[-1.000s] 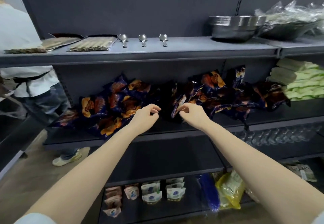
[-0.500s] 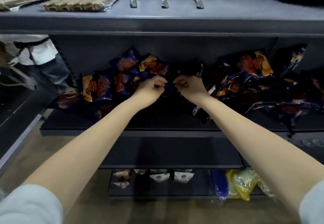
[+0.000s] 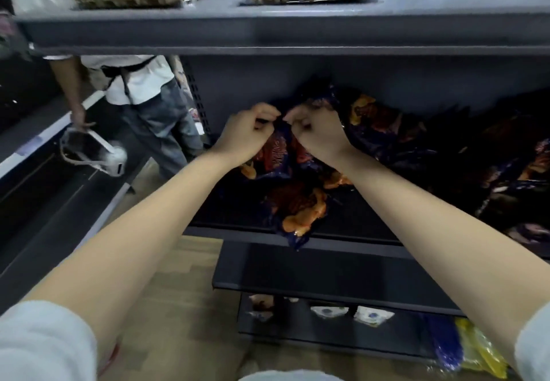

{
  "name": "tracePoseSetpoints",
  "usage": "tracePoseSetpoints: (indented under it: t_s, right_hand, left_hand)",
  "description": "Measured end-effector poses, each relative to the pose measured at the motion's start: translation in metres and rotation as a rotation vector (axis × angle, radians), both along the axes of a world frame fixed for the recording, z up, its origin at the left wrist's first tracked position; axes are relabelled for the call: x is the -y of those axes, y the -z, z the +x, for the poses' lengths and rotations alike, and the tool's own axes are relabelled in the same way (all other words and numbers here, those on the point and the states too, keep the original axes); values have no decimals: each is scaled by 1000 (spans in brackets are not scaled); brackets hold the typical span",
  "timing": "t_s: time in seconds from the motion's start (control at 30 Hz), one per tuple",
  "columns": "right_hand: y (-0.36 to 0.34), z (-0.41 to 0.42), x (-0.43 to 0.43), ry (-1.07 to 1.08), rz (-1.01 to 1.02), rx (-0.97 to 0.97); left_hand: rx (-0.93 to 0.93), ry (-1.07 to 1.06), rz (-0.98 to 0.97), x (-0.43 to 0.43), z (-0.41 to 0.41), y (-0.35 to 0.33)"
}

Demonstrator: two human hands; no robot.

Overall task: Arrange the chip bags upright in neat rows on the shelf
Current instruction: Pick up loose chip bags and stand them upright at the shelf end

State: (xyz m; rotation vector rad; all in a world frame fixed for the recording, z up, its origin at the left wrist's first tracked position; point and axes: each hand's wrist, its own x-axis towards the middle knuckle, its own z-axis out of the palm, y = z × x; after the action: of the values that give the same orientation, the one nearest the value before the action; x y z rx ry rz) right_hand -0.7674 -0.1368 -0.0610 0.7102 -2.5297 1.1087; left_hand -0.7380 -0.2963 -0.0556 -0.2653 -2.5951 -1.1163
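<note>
Left hand [image 3: 248,135], right hand [image 3: 317,133] pinch top edge of glossy dark-blue, orange-printed chip bag [image 3: 278,157]

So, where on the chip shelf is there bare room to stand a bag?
The chip shelf is bare at its left end, between the perforated upright and the overhanging bag. The lower shelf is bare too. Crowded: where the left hand and right hand pinch a chip bag, and the pile of bags rightward.
</note>
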Motion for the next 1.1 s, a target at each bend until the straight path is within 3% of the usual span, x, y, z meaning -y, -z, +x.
tracePoseSetpoints:
  t_s: [0.17,0.3,0.5,0.63,0.93,1.1]
  right_hand:
    - [0,-6,70,-33,-60,61]
    - [7,-4,113,-121,-31,71]
    - [48,-2,145,-175,381,61]
    - [77,-9,127,-78,570,112]
    - [97,-30,94,-37,609,97]
    - [96,-36,89,-52,643,128]
  left_hand:
    - [54,-87,34,78,-7,13]
    - [136,-129,-64,126,-10,34]
    - [394,-279,-225,168,-28,86]
    - [460,-257,-136,169,-35,117]
    - [370,-244,-7,155,-39,132]
    - [223,-286,158,151,-27,130]
